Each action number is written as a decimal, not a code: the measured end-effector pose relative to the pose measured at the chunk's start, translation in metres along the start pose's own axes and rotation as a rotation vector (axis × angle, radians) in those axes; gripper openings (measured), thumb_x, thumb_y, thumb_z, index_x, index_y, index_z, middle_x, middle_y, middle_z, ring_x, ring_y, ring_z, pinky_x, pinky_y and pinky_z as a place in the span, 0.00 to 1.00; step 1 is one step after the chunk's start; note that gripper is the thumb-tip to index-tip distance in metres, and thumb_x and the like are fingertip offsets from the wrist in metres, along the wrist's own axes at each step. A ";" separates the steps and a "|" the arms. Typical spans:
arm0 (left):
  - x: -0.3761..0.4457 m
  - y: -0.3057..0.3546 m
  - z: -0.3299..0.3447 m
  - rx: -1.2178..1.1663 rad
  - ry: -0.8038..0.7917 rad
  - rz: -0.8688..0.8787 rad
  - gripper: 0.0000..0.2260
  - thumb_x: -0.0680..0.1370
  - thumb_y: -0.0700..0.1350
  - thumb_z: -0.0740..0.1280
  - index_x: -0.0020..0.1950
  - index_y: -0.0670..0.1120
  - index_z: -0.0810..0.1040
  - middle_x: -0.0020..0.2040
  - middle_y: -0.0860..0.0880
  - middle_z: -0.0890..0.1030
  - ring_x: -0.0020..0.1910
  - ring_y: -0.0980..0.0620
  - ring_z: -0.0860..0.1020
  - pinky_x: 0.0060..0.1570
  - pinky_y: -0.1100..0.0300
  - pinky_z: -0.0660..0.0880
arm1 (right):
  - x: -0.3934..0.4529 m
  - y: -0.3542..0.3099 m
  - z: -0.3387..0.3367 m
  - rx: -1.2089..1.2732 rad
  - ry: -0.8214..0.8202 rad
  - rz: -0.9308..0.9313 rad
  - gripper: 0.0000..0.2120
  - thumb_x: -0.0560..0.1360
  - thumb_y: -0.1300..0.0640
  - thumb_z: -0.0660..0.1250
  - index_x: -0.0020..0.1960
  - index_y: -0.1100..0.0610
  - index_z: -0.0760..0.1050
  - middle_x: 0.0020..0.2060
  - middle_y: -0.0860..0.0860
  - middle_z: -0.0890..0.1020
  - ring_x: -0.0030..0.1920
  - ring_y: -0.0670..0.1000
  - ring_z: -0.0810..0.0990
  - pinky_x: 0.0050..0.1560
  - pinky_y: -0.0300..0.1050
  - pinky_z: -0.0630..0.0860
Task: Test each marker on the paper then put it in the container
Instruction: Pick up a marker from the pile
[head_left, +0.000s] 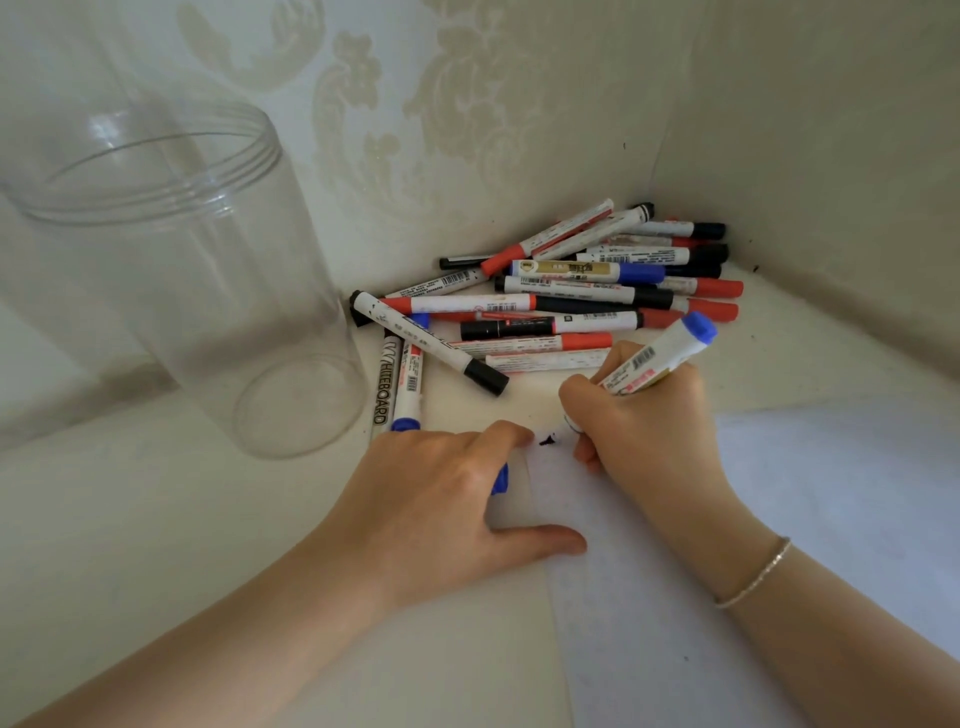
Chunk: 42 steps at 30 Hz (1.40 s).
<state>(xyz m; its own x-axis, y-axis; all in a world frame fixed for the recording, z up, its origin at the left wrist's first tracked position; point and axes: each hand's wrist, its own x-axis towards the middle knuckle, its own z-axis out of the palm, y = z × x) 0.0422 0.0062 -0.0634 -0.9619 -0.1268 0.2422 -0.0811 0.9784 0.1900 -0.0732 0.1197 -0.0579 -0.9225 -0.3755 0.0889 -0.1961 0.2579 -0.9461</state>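
1. Patterned wallpaper meets a plain side wall at a corner, and the pale surface below carries the work. The paper (675, 597) is taken as the landmark for every location that follows.
2. Your right hand (644, 415) is clamped round a blue-ended marker (654, 358) near the paper's far edge, tip down on a small dark mark (548, 441), barrel leaning away from you.
3. Your left hand (441, 488) lies on the paper's left edge, thumb stretched across the sheet, fingers curled. Something blue shows beneath them, possibly the cap; the view does not confirm it.
4. Both hands sit close together, apart only by the mark.
5. Keep the left hand pressing so the sheet cannot slide. Draw one short, light stroke, enough to judge the ink.
6. The clear container (171, 270) stands well left of the paper, open mouth up, apparently empty.
7. The pile of markers (561, 301) lies just beyond the paper's far edge, in the corner.
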 end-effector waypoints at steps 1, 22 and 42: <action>0.000 0.000 0.000 -0.003 0.004 -0.001 0.33 0.67 0.75 0.55 0.54 0.52 0.81 0.27 0.60 0.56 0.23 0.58 0.66 0.27 0.70 0.49 | 0.000 -0.001 0.000 0.006 -0.004 0.004 0.10 0.67 0.65 0.66 0.39 0.72 0.68 0.28 0.67 0.76 0.19 0.49 0.72 0.22 0.38 0.69; 0.001 0.000 0.002 -0.013 0.050 -0.003 0.33 0.66 0.76 0.54 0.54 0.53 0.79 0.27 0.64 0.52 0.26 0.59 0.58 0.28 0.69 0.49 | 0.001 -0.001 -0.001 0.012 -0.048 0.016 0.09 0.67 0.66 0.66 0.40 0.72 0.69 0.29 0.66 0.78 0.17 0.46 0.72 0.21 0.36 0.70; -0.001 -0.005 0.001 -0.336 0.217 -0.076 0.15 0.75 0.60 0.58 0.58 0.53 0.66 0.36 0.62 0.68 0.35 0.65 0.72 0.32 0.70 0.68 | 0.006 -0.003 -0.010 0.673 -0.109 0.009 0.01 0.68 0.59 0.73 0.38 0.56 0.81 0.34 0.52 0.83 0.36 0.53 0.83 0.41 0.44 0.80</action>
<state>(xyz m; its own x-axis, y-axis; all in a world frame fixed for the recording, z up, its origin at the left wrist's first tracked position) 0.0436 0.0014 -0.0653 -0.8763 -0.2634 0.4034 -0.0259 0.8619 0.5065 -0.0811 0.1258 -0.0510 -0.8774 -0.4727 0.0814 0.0935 -0.3349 -0.9376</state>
